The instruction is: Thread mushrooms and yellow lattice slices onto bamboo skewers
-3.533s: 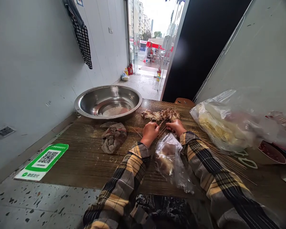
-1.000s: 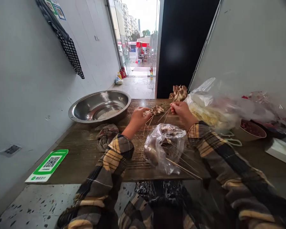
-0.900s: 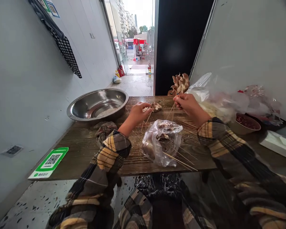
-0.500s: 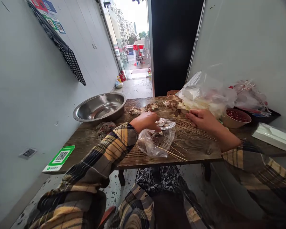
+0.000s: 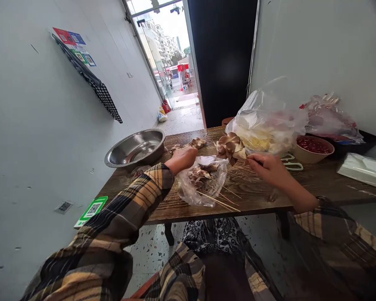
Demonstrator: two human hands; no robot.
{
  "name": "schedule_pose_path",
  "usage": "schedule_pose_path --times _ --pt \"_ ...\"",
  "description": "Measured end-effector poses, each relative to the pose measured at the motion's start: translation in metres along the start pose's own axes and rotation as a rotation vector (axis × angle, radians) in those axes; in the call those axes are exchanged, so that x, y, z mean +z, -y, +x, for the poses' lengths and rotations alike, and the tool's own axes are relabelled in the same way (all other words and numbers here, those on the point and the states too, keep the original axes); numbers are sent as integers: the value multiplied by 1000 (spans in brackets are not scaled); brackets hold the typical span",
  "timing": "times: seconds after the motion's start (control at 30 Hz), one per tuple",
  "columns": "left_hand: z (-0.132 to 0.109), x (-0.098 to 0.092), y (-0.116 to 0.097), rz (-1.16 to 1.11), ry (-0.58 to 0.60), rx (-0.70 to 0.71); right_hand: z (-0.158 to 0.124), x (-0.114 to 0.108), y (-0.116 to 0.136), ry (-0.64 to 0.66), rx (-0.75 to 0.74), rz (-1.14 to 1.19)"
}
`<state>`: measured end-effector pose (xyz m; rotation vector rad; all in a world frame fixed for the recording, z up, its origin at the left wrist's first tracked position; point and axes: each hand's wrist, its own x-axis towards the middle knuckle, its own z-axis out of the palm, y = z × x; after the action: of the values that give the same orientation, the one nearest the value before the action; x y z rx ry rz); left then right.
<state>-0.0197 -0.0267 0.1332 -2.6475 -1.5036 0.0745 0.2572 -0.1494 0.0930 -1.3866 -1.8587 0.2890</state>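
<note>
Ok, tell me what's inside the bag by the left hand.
Mushrooms show in the open bag. Whatever lies beneath them is covered, and I can't tell whether the sticks reach inside.

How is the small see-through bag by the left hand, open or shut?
Open: the small see-through bag's mouth gapes, and mushrooms show inside.

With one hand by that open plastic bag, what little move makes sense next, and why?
Perhaps the left hand should reach for a mushroom in the plastic bag: it is close to the bag's open mouth, while the right hand is occupied holding a mushroom bunch.
</note>
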Motion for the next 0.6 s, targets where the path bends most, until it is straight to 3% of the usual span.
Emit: schedule_pose_path --times 0.1,0.27,0.43,0.6 --pt "12 1 9 -213 -185 -86 -4 5 3 36 -129 48" --pt "17 1 14 -348 -213 -134 -9 31 -7 214 -262 103" --pt "11 -1 19 -418 -214 -120 2 61 -21 298 -180 -34" --pt "9 0 16 -394 -259 -79 26 84 0 353 -110 -254"
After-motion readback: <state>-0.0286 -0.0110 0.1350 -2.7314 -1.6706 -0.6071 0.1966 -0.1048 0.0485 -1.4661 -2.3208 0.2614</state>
